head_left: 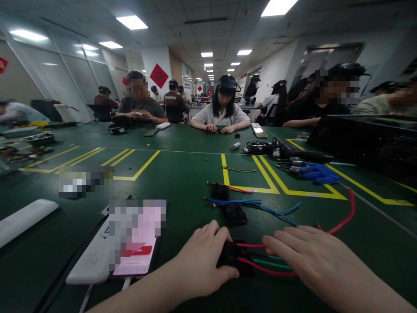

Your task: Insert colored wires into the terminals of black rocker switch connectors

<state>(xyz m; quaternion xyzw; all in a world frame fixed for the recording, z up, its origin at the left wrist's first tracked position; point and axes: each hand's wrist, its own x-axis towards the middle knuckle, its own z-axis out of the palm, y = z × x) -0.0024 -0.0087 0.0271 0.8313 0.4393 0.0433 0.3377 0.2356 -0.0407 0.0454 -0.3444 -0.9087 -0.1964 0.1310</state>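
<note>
My left hand (208,256) grips a black plastic socket (232,254) at the bottom middle, thumb along its near side and fingers over its far side. Red wires (270,273) and green wires (272,262) run from the socket's right side towards my right hand (306,252). That hand is closed over the wires, its fingertips at the upper red one; its thumb is hidden under the palm. Just beyond lie another black socket (235,214), a smaller black one (220,191) and several blue wires (254,203).
On the left are a phone (140,248) with a lit screen, a white power bank (87,256) and cables. Blue-handled screwdrivers (319,173) and a black computer case (365,143) stand to the right. Across the green table (182,174), a person (221,104) handles small parts.
</note>
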